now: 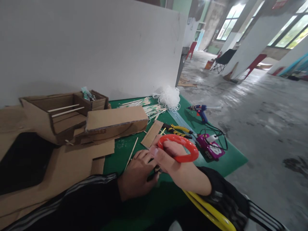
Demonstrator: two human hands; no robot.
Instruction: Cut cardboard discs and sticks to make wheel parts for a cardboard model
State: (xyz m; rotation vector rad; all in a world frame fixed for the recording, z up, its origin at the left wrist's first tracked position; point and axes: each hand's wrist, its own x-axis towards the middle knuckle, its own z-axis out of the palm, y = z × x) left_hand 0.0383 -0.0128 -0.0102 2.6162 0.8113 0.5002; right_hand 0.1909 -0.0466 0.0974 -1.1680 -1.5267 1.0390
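Observation:
My right hand [173,160] is closed on the scissors [189,156], whose thick red loop handle stands up over the fingers; the blades are hidden. Close against it, my left hand [138,176] lies low over the green tabletop with fingers bent. A small dark piece shows between its thumb and fingers, too covered to name. Just beyond the hands lies a cardboard strip [152,133]. Left of it is a thin wooden stick [132,153]. Yellow-and-black pliers [179,129] rest behind my right hand.
A cardboard box with compartments [38,112] and a long cardboard block [117,117] stand left. Wooden sticks [137,102] and a white string bundle [169,98] lie at the back. Right are a blue glue gun [202,112] and purple power strip [210,147]. Yellow tubing [209,208] shows below.

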